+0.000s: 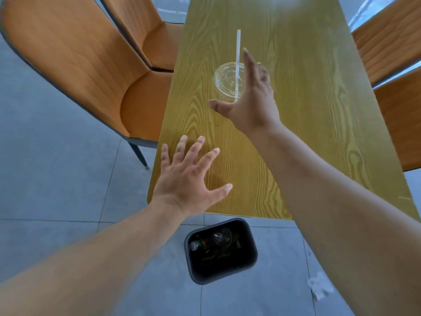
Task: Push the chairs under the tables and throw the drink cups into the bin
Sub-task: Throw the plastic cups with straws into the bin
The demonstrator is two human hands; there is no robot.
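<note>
A clear plastic drink cup (226, 79) with a lid and a white straw stands on the yellow wooden table (307, 87). My right hand (250, 99) is spread open just beside the cup on its right, thumb below it, holding nothing. My left hand (189, 176) lies flat with fingers apart on the table's near left corner. A dark bin (250, 256) stands on the floor below the table's near edge, with bottles and clear cups inside. Two orange chairs, one near (79, 71) and one farther (145, 30), stand at the table's left side with their seats against its edge.
Two more orange chairs, one far (387, 39) and one nearer (403, 119), sit along the table's right side. A crumpled white scrap (319, 286) lies on the grey tiled floor to the right of the bin.
</note>
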